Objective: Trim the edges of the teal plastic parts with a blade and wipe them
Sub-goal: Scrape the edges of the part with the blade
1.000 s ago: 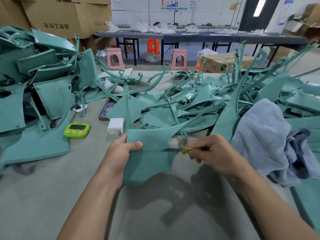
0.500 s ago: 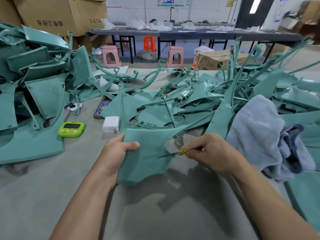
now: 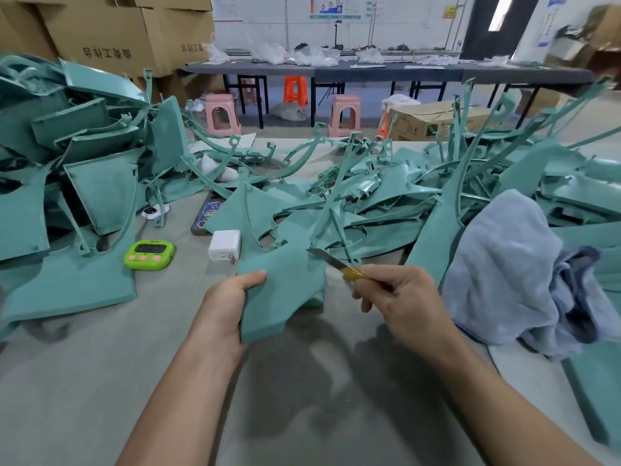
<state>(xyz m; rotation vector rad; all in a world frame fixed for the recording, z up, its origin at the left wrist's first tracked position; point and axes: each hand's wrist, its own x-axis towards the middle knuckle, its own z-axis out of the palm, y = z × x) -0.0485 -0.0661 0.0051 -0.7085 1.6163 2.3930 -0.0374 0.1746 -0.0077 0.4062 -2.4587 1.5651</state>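
Here, in the head view, the left hand (image 3: 228,304) grips the held teal part (image 3: 285,290) by its left edge, thumb on the top face and the other fingers curled out of sight beneath. The part is lifted just above the grey tabletop (image 3: 100,381). The right hand (image 3: 400,297), just right of that part, pinches the yellow handle of a blade (image 3: 324,258) between thumb and curled fingers; the steel tip lies at the part's upper right edge.

Directly behind the part, a white charger (image 3: 224,245) sits close to its upper left corner, with a green timer (image 3: 149,254) further left and a phone (image 3: 206,216) beyond the charger, half covered by other teal pieces. A tall pile of teal parts (image 3: 84,183) rises far left of the part, and a tangled heap of parts (image 3: 386,196) crowds the space behind it and to its right. Right of the part, past the right hand, a blue-grey cloth (image 3: 504,264) lies bunched over that heap.
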